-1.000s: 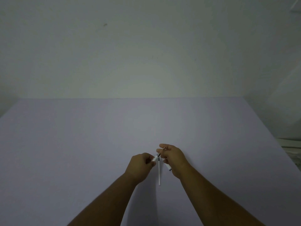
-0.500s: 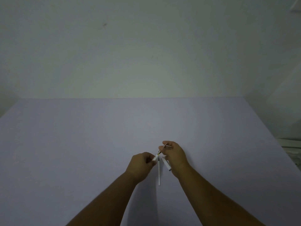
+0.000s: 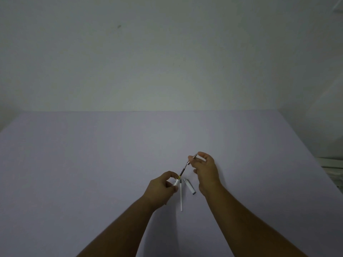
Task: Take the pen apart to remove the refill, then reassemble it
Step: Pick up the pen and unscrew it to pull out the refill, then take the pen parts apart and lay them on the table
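Note:
My left hand grips a white pen barrel just above the table. A thin dark refill with a metal tip sticks out of that barrel, slanting up to the right. My right hand pinches the refill's upper end between thumb and fingers. A long thin white tube lies on the table below the barrel. Beside it, to the right, lies a short white cap piece with a silver end.
The work surface is a pale lilac table that meets a plain wall at the back. Its right edge runs diagonally past some white items at the far right.
My right hand has moved up and to the right, drawing the dark refill farther out of the barrel. The left hand has stayed in place with the barrel.

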Tool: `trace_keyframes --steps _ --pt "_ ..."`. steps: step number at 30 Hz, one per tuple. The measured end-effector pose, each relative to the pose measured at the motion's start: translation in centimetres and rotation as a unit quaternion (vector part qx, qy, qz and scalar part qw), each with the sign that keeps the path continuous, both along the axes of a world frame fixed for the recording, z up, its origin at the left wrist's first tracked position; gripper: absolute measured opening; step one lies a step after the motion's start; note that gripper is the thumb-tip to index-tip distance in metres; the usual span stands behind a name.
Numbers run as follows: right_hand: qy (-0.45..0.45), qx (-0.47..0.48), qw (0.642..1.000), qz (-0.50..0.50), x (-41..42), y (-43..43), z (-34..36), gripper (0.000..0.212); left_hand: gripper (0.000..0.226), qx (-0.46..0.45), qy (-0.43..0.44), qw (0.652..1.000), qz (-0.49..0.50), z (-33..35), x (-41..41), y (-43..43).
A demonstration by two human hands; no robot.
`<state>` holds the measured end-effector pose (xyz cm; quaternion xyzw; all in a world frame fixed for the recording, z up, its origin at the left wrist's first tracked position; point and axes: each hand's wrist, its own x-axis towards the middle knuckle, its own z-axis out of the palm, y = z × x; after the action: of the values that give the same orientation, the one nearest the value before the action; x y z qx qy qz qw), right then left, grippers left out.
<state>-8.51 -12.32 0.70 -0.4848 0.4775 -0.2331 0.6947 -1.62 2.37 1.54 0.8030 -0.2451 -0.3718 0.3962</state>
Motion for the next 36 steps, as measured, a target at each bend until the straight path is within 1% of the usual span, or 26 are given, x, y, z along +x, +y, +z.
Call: trace_keyframes --steps 2,3,4,5,7,8,10,11,15,24,29,36 --pt "0.004 -0.011 0.999 -0.036 -0.2 -0.8 -0.2 0.023 0.022 0.005 0.005 1.0 0.005 -0.4 0.0 0.2" --pt "0.022 -0.026 0.999 -0.027 -0.4 -1.0 -0.6 0.019 0.022 0.006 0.006 1.0 0.009 -0.6 0.0 0.2" --pt "0.064 -0.05 0.997 0.004 -0.8 -1.2 -1.0 0.019 0.023 0.008 0.008 1.0 0.012 -0.7 0.0 0.3" --pt "0.126 -0.083 0.987 0.055 -1.2 -1.3 -1.6 0.02 0.022 0.009 0.01 1.0 0.015 -0.9 -0.1 0.3" --pt "0.251 -0.158 0.94 0.166 -2.3 -1.1 -2.8 0.019 0.022 0.012 0.01 1.0 0.017 -1.2 -0.2 0.2" --pt "0.289 -0.194 0.913 0.211 -2.7 -0.8 -3.3 0.018 0.022 0.013 0.008 1.0 0.016 -1.3 -0.2 0.2" --pt "0.329 -0.255 0.868 0.27 -3.3 -0.3 -4.3 0.02 0.022 0.014 0.004 1.0 0.014 -1.5 -0.3 0.2" --pt "0.336 -0.273 0.857 0.279 -3.4 -0.1 -4.6 0.022 0.022 0.014 0.002 1.0 0.013 -1.6 -0.3 0.2" --pt "0.3 -0.263 0.885 0.24 -3.6 0.2 -5.0 0.022 0.021 0.014 -0.006 1.0 0.001 -1.9 -0.4 0.2" --pt "0.297 -0.274 0.882 0.244 -3.8 0.2 -5.5 0.027 0.02 0.016 -0.014 1.0 -0.009 -1.9 -0.5 0.2" --pt "0.288 -0.27 0.889 0.231 -3.9 0.2 -5.6 0.027 0.021 0.015 -0.012 1.0 -0.011 -1.9 -0.6 0.1" --pt "0.276 -0.239 0.907 0.211 -4.2 -0.1 -5.6 0.027 0.023 0.011 -0.015 1.0 -0.007 -2.0 -0.6 0.0"
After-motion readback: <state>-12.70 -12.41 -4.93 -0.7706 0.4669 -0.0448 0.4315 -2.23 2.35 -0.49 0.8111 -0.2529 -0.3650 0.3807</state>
